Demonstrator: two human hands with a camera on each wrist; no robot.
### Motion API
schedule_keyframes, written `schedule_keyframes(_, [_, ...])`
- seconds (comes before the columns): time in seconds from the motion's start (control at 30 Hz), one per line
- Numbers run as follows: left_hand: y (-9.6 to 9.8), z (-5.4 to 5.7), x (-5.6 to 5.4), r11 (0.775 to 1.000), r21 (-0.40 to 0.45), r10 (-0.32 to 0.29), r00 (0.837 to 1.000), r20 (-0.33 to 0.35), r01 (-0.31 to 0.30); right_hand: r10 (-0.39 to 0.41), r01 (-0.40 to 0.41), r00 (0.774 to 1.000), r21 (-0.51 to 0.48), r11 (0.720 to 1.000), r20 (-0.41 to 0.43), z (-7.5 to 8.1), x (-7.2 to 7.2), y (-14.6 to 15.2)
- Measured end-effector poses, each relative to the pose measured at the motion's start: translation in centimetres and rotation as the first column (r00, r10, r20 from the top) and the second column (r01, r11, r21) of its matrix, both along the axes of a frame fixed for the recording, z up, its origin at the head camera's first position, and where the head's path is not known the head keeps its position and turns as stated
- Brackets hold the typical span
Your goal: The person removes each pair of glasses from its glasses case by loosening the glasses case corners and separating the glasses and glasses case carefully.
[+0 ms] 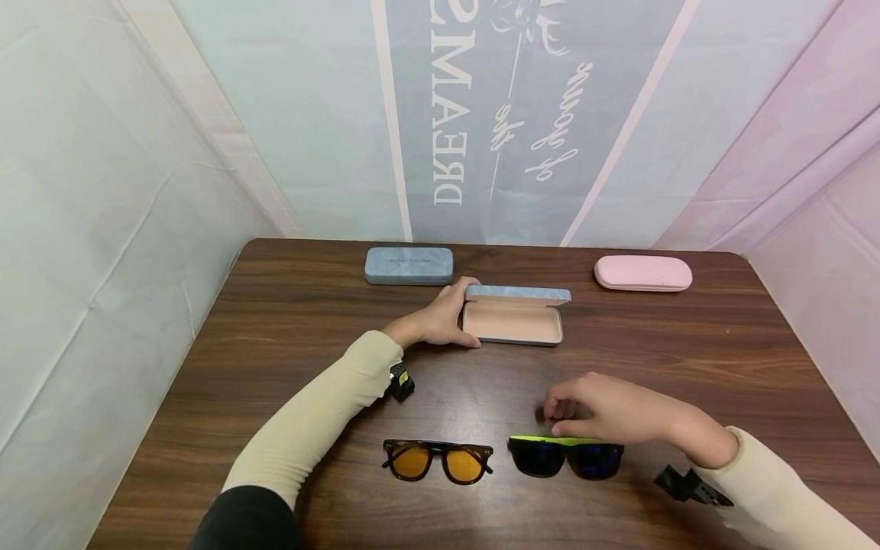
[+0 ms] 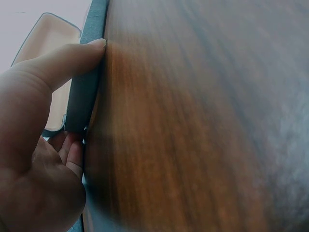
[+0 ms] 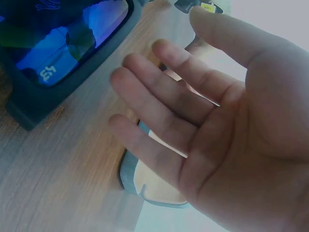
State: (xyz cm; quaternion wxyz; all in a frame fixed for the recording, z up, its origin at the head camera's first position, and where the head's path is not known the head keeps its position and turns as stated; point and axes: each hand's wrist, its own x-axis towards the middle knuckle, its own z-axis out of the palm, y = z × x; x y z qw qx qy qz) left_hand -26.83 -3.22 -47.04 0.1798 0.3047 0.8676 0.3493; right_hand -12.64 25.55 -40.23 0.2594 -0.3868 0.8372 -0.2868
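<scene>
My left hand grips the left end of an open blue glasses case, its thumb at the front edge and fingers at the back. The lid is raised and the beige lining shows nothing inside. In the left wrist view the thumb lies along the case's side wall. My right hand, fingers loosely bent and holding nothing, hovers at the far edge of the dark sunglasses with a lime-green top. A mirrored blue lens fills the upper left of the right wrist view.
Black-framed glasses with orange lenses lie left of the sunglasses. A closed blue case sits at the table's back, behind my left hand; a closed pink case is at the back right. A printed cloth hangs behind the wooden table.
</scene>
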Motion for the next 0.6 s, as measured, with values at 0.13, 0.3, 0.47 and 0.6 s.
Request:
schedule_keyframes(0.13, [-0.04, -0.02, 0.01, 1.0, 0.0, -0.002, 1.0, 0.004, 0.002, -0.018, 0.018, 0.999, 0.002, 1.0, -0.05, 0.27, -0.04, -0.1])
schedule_keyframes(0.3, [-0.05, 0.03, 0.08, 1.0, -0.006, 0.004, 1.0, 0.012, -0.004, -0.022, 0.025, 0.988, 0.018, 1.0, -0.151, 0.3, 0.02, -0.32])
schedule_keyframes(0.47, [-0.04, 0.11, 0.11, 1.0, -0.005, 0.006, 1.0, 0.015, -0.006, -0.03, 0.041, 0.96, 0.032, 0.999, -0.279, 0.29, 0.24, -0.58])
schedule_keyframes(0.6, [-0.04, 0.11, 0.13, 1.0, -0.01, 0.003, 1.0, 0.018, -0.003, -0.051, 0.068, 0.933, 0.035, 0.997, -0.355, 0.38, 0.48, -0.61])
